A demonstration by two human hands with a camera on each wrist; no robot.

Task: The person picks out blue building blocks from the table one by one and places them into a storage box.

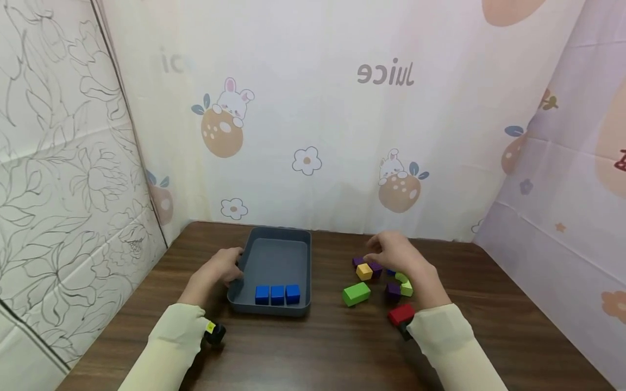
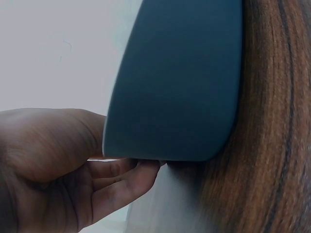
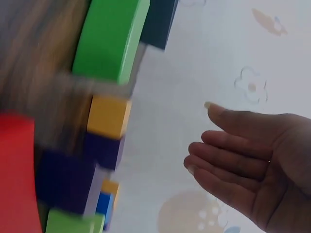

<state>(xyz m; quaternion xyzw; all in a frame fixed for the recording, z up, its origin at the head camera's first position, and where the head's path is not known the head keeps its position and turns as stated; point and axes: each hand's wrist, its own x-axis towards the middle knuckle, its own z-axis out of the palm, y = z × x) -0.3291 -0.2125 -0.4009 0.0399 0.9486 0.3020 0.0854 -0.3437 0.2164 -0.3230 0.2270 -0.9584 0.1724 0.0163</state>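
Observation:
A grey tray (image 1: 276, 255) stands left of centre with three blue cubes (image 1: 277, 295) in a row along its near end. My left hand (image 1: 225, 265) holds the tray's left wall; in the left wrist view its fingers (image 2: 124, 187) touch the outside, while the thumb is hidden behind the tray. Above the loose blocks hovers my right hand (image 1: 395, 254), fingers loosely bent and holding nothing. A yellow block (image 1: 364, 271) and purple blocks (image 1: 375, 270) are nearest below it. Closer to me lie a green block (image 1: 356, 294) and a red block (image 1: 402, 314).
Beside another purple block (image 1: 393, 291) are lime-green pieces (image 1: 406, 288), partly behind the right wrist. A bit of blue (image 1: 390, 271) shows near that hand. Printed curtains (image 1: 313, 108) enclose the wooden table (image 1: 274, 353) at the back and sides.

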